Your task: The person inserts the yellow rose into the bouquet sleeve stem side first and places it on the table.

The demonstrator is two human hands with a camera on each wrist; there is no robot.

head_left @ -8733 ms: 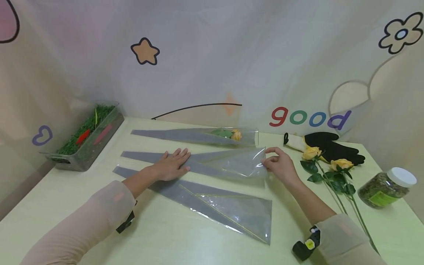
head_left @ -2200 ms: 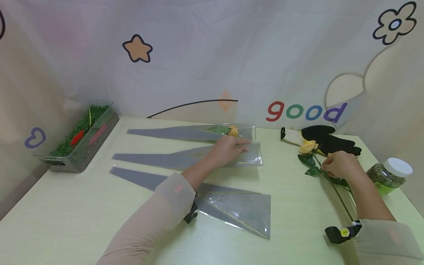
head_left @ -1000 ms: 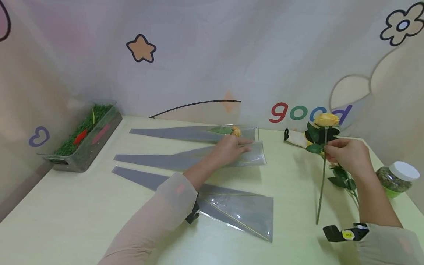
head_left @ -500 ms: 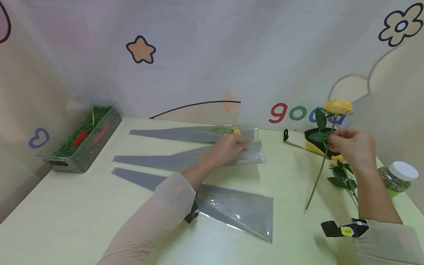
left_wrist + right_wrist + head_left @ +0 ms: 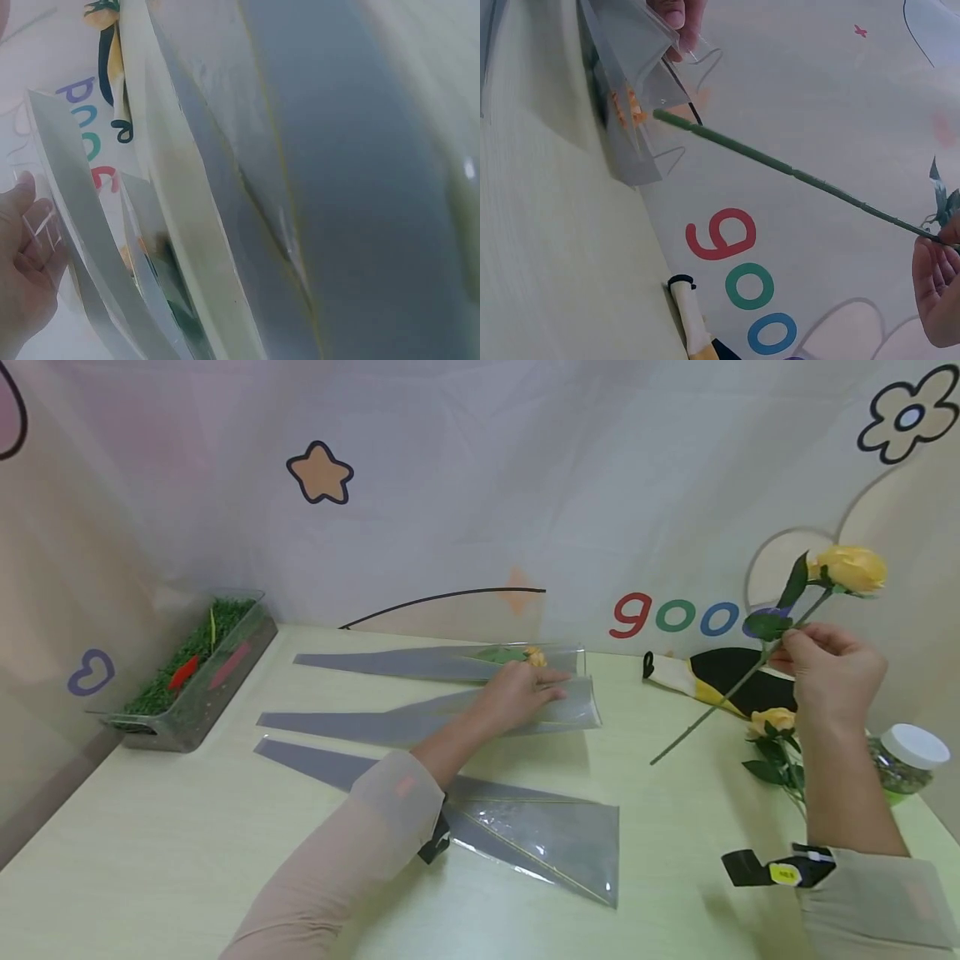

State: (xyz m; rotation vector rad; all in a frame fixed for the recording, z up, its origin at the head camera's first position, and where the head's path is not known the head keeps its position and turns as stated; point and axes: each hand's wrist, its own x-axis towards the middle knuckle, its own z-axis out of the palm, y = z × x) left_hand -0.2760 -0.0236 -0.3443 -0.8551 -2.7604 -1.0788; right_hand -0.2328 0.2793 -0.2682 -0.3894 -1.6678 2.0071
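My right hand (image 5: 840, 678) pinches a yellow rose (image 5: 853, 568) by its stem near the leaves, raised above the table's right side. The bloom points up to the right, and the bare stem slants down left; in the right wrist view the stem (image 5: 780, 166) tip points toward the sleeves. My left hand (image 5: 517, 697) pinches the clear film at the wide mouth of the middle flower sleeve (image 5: 337, 723); the left wrist view shows thumb and fingers on that film. Behind it lies another sleeve (image 5: 375, 662) with a rose (image 5: 536, 657) inside. A third sleeve (image 5: 562, 839) lies flat in front.
Another yellow rose (image 5: 771, 720) lies below the right hand, partly hidden by the forearm. Behind are black and cream gloves (image 5: 742, 677). A white-lidded jar (image 5: 913, 747) stands at the right edge. At left sits a clear bin (image 5: 217, 689) of artificial grass.
The right hand has picked the rose off the table, lifted it and tilted its bloom to the right. Earlier, the left hand moved from the middle sleeve's narrow part to its mouth, replacing the right hand there.
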